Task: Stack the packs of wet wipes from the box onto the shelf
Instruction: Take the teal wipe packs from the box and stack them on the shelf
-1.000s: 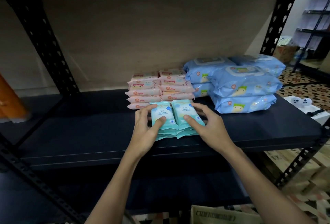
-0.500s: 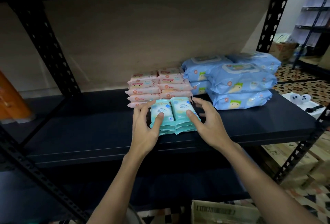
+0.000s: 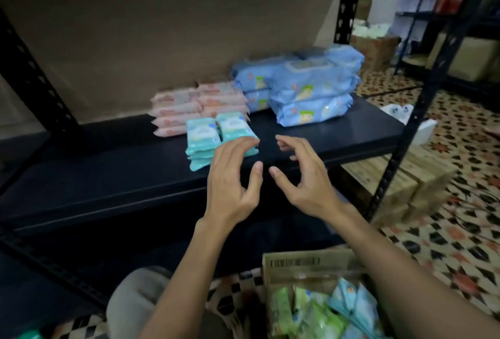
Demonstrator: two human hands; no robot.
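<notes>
Nearest, the box (image 3: 311, 265) on the floor holds many more green and blue packs (image 3: 324, 314), so I judge plenty left. Above it, the left hand (image 3: 230, 187) and right hand (image 3: 305, 179) hover loosely spread, holding nothing. Beyond, teal packs (image 3: 213, 138) sit near the shelf (image 3: 108, 176) front edge; pink packs (image 3: 186, 111) and big blue packs (image 3: 303, 89) farther back. Bare shelf lies left.

Stockroom, probably of a shop

Wet-wipe packs (image 3: 311, 89) are stacked on a dark metal shelf (image 3: 108, 176); further racks (image 3: 443, 14) and cartons (image 3: 373, 49) are seen far right.
</notes>
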